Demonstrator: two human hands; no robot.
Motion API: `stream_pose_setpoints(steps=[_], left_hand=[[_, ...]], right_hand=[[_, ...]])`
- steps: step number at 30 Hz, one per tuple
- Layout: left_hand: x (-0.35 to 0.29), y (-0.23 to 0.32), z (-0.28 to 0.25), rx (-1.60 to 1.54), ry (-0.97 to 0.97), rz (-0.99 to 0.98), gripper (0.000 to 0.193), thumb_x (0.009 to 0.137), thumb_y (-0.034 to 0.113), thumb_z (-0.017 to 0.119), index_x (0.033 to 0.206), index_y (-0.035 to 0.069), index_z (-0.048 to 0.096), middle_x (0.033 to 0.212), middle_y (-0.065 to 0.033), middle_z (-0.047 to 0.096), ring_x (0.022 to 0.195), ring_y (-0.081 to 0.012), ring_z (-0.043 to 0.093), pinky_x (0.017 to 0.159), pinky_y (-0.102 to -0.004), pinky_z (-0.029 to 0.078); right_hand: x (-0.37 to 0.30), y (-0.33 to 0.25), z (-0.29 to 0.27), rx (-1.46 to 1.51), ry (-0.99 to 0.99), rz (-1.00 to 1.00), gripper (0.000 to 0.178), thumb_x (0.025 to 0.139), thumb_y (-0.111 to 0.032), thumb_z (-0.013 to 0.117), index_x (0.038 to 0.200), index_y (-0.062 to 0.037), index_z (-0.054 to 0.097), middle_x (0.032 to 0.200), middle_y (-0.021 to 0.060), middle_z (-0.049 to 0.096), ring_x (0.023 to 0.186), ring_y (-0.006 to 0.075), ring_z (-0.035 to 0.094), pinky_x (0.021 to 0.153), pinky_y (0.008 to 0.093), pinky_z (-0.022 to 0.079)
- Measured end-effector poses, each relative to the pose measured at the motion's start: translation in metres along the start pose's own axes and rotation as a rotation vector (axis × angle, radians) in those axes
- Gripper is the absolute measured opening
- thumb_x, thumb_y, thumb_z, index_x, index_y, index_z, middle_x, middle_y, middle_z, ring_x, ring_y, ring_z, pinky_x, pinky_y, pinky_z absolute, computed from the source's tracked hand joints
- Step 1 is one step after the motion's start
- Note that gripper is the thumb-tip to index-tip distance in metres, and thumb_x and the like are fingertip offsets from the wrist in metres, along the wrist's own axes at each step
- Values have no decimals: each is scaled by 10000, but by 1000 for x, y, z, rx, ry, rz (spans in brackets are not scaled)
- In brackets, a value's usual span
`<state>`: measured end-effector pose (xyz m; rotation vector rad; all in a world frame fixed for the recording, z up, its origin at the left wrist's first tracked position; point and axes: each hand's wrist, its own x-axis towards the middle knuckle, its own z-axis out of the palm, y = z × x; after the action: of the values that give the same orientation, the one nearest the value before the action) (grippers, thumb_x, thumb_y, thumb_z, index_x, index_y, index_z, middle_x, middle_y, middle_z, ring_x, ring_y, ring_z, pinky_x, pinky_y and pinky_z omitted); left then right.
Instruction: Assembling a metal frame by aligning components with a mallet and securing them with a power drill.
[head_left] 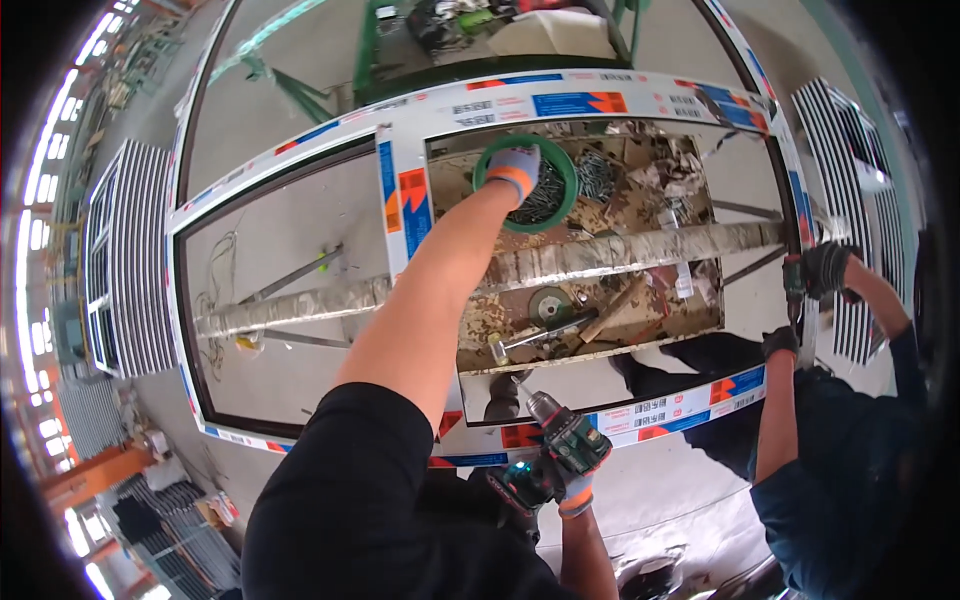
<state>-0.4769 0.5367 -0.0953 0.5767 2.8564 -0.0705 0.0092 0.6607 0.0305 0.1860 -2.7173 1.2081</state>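
Observation:
My left hand (514,168), in a grey glove with an orange cuff, reaches into a green bowl (566,208). Dark screws (546,196) fill the bowl beside it; its fingertips are hidden. Low in the middle, my gloved right hand (574,492) grips a dark green cordless drill (568,436) by its handle. The drill's bit points up and left, over the near rail of a large window frame (640,418) with printed protective film. More loose screws (594,178) lie just right of the bowl.
Through the frame show a worn board (640,345), a wrapped crossbar (600,250), a hammer (540,338) and a cutting disc (551,306). At right, a co-worker's dark-gloved hands (828,270) work with another drill (794,285) at the frame's edge. Stacked profiles (135,260) stand left.

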Motion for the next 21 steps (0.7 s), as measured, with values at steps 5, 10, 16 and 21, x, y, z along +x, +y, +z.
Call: stream_pose_setpoints(steps=[5,10,16,21], left_hand=[[-82,41,-80,-285,204,30,431,962,308,416,1308,60,484,1091,-178,654,942,-338,650,813,-450,505],[-272,23,-120,-825,382,-28,424,873,259,634,1238,62,543,991,-186,660,897,-375,639,800,-445,509],[-492,20,-107,-1301,237,-388,275,837,181,705,1077,56,656,914,-137,698,856,-295,673,779,-357,526],[-578,36,-81,-1494,243,-428,228,864,60,649,1090,29,656,882,-77,682,821,-109,628,737,-253,503]], right_hand=[[-40,27,8,325,-132,362,158,711,-74,709,866,-99,693,842,36,674,732,218,651,617,353,509],[-43,42,11,726,-201,575,118,790,-62,688,907,-63,680,829,28,651,742,163,631,639,312,513],[1,-7,-17,863,-280,592,134,822,-73,656,952,-46,679,898,60,661,807,204,636,758,328,526],[14,-77,-39,855,-417,241,149,804,-48,685,950,-38,656,889,46,663,819,136,634,749,279,521]])
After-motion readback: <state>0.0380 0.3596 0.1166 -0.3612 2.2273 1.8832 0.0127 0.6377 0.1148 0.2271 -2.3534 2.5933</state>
